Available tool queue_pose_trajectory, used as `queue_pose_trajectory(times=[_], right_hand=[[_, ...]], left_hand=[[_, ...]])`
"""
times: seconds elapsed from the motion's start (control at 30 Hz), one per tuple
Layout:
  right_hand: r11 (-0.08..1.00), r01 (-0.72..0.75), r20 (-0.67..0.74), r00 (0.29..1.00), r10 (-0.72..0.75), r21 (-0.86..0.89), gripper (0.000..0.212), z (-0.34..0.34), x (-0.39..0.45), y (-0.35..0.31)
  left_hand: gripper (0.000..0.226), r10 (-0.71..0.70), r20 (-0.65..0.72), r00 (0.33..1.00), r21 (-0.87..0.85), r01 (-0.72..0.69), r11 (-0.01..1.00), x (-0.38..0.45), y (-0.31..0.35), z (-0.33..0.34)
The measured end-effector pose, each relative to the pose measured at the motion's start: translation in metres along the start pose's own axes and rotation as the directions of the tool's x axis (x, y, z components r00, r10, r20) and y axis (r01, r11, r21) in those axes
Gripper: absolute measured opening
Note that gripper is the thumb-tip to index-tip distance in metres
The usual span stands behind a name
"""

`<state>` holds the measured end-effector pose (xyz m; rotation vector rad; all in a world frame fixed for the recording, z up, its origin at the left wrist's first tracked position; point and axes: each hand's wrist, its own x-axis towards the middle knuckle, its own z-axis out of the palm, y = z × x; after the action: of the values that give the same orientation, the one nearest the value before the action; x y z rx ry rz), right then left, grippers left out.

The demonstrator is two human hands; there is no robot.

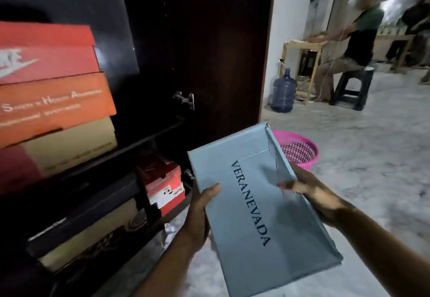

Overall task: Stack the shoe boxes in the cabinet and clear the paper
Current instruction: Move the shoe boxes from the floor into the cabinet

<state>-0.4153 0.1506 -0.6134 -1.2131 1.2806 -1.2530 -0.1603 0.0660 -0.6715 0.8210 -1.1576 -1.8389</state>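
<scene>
Head view: both hands' fingers point(213, 189) grip the blue box point(251, 194) by its long edges, beside the cabinet point(209, 52).

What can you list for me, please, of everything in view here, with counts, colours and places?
blue shoe box: one, light blue with dark lettering, held in front of the cabinet
upper stack of boxes: three, red on orange on tan, upper shelf at left
lower shelf boxes: one red and white box plainly seen, with darker and tan ones blurred to its left
cabinet: one, dark brown, door open
basket: one, pink, on the floor behind the held box
water jug: one, blue, by the wall
stool: one, black, with a seated person on it
crumpled paper: one small white piece, on the floor by the cabinet base
hands: left hand and right hand grip the long sides of the blue shoe box
</scene>
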Motion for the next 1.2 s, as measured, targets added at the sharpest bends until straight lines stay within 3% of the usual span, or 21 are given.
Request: queue_pose_trajectory(times=[0.1, 0.2, 0.23, 0.3, 0.4, 0.53, 0.6, 0.67, 0.77, 0.83, 0.93, 1.0, 1.07, 1.13, 1.2], right_hand=[[0.996, -0.005, 0.065, 0.998, -0.001, 0.092, 0.076, 0.033, 0.036, -0.007], [0.977, -0.046, 0.02, 0.999, 0.043, 0.207, 0.097, 0.054, 0.058, 0.003], [0.965, -0.059, -0.019, 0.998, 0.066, 0.254, 0.102, 0.058, 0.061, 0.009], [0.948, -0.106, -0.028, 0.992, 0.12, 0.302, 0.099, 0.074, 0.067, 0.02], [0.896, -0.148, 0.037, 0.989, 0.146, 0.418, 0.066, 0.108, 0.078, 0.022], [0.901, -0.057, -0.064, 0.994, 0.093, 0.429, 0.052, 0.141, 0.113, 0.01], [0.894, -0.091, -0.076, 0.988, 0.137, 0.44, 0.058, 0.148, 0.137, 0.007], [0.869, -0.171, -0.067, 0.971, 0.227, 0.465, 0.076, 0.156, 0.161, 0.001], [0.836, -0.243, -0.082, 0.943, 0.322, 0.491, 0.091, 0.173, 0.193, -0.016], [0.86, -0.29, -0.092, 0.929, 0.358, 0.419, 0.094, 0.183, 0.21, -0.027], [0.884, -0.307, -0.068, 0.934, 0.351, 0.352, 0.092, 0.193, 0.233, -0.036], [0.883, -0.265, -0.067, 0.947, 0.313, 0.387, 0.092, 0.199, 0.247, -0.04], [0.905, -0.196, -0.132, 0.956, 0.263, 0.378, 0.093, 0.206, 0.26, -0.035], [0.991, -0.088, -0.246, 0.963, 0.111, 0.103, 0.087, 0.213, 0.267, -0.026], [0.976, 0.077, -0.219, 0.968, -0.123, -0.204, 0.069, 0.22, 0.266, -0.014]], left_hand=[[0.065, 0.027, -0.077, 0.997, -0.096, -0.034, 0.995, 0.003, 0.033, -0.035], [0.043, 0.099, -0.229, 0.968, -0.084, -0.121, 0.989, 0.023, 0.069, -0.06], [0.047, 0.133, -0.324, 0.937, -0.064, -0.162, 0.985, 0.035, 0.081, -0.066], [0.081, 0.204, -0.461, 0.864, -0.032, -0.245, 0.969, 0.062, 0.098, -0.085], [0.089, 0.232, -0.574, 0.785, 0.03, -0.264, 0.964, 0.095, 0.117, -0.111], [0.098, 0.204, -0.579, 0.789, 0.075, -0.197, 0.978, 0.119, 0.146, -0.134], [0.111, 0.23, -0.66, 0.715, 0.239, -0.091, 0.967, 0.106, 0.156, -0.127], [0.103, 0.481, -0.602, 0.637, 0.553, -0.102, 0.827, 0.082, 0.152, -0.107], [0.067, 0.843, -0.196, 0.502, 0.882, -0.285, 0.375, 0.053, 0.14, -0.091], [0.052, 0.862, 0.018, 0.507, 0.952, -0.271, 0.14, 0.054, 0.136, -0.097], [0.044, 0.773, 0.12, 0.623, 0.988, -0.148, -0.034, 0.064, 0.141, -0.106], [0.041, 0.771, 0.164, 0.616, 0.984, -0.044, -0.174, 0.076, 0.146, -0.116], [0.038, 0.788, 0.169, 0.592, 0.97, 0.041, -0.238, 0.091, 0.154, -0.126], [0.035, 0.791, 0.181, 0.585, 0.947, 0.113, -0.3, 0.106, 0.162, -0.132], [0.035, 0.782, 0.198, 0.592, 0.921, 0.161, -0.355, 0.119, 0.167, -0.136]])
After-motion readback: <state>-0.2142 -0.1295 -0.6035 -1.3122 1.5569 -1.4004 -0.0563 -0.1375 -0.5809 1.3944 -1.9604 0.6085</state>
